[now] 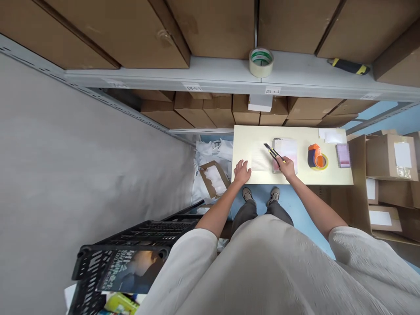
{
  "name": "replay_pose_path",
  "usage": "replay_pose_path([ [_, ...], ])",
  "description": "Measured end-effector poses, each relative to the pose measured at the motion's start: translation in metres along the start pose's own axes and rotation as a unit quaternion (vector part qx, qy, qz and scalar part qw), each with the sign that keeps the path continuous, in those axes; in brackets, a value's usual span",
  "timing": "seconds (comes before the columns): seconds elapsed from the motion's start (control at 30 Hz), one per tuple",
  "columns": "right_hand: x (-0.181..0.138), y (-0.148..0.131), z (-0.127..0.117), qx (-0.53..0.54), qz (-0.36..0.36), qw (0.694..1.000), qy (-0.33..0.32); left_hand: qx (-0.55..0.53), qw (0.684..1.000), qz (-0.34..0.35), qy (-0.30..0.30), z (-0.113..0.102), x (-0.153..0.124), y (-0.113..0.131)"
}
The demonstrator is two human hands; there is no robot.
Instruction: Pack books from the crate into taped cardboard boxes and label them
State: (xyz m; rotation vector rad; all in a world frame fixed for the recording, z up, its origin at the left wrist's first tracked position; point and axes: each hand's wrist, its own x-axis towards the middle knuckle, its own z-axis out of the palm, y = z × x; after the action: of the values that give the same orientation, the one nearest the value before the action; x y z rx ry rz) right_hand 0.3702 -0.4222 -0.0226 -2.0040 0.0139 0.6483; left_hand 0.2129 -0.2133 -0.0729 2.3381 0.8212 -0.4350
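Note:
My right hand (pixel 286 167) is closed around a black and yellow utility knife (pixel 271 151), its tip pointing to the far left over the table. Under the knife and hand lies a flat pinkish, book-like pack (pixel 288 148) that looks wrapped in clear plastic. Fingers bent and apart, my left hand (pixel 242 172) rests on the left end of the pale yellow table (pixel 303 175). Between the hands a thin, whitish sheet (pixel 260 161) lies flat on the tabletop; it is hard to make out.
An orange and blue tape dispenser (pixel 315 156), a purple pack (pixel 343 155) and white papers (pixel 333 135) lie on the table's right side. Tape (pixel 260 62) and a yellow-black tool (pixel 349 66) sit on the shelf. A black crate (pixel 131 236) stands left, cardboard boxes (pixel 390 157) right.

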Motion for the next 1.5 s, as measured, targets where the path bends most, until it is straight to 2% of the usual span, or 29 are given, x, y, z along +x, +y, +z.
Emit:
replay_pose_path([
  [0.13,0.002,-0.012,0.041,0.006,0.003,1.000,-0.023,-0.015,1.000,0.014,-0.004,-0.011,0.006,-0.031],
  [0.27,0.007,-0.026,0.069,-0.073,0.002,0.996,-0.045,-0.027,0.999,0.024,-0.008,-0.014,0.007,-0.051],
  [0.4,0.016,-0.037,0.089,-0.157,-0.006,0.986,-0.058,-0.019,0.999,0.048,0.000,-0.013,0.003,-0.057],
  [0.57,0.027,-0.039,0.104,-0.211,0.005,0.976,-0.052,-0.012,0.998,0.057,0.005,-0.011,0.000,-0.057],
  [0.8,0.018,-0.034,0.101,-0.182,0.010,0.982,-0.058,-0.025,0.997,0.071,0.006,-0.008,-0.002,-0.059],
  [1.2,-0.053,-0.004,0.075,-0.186,0.030,0.976,-0.109,-0.019,0.998,0.056,-0.008,-0.013,0.001,-0.055],
  [1.5,-0.083,0.012,0.065,-0.192,0.055,0.973,-0.116,-0.010,0.999,0.044,-0.006,-0.011,0.001,-0.055],
])
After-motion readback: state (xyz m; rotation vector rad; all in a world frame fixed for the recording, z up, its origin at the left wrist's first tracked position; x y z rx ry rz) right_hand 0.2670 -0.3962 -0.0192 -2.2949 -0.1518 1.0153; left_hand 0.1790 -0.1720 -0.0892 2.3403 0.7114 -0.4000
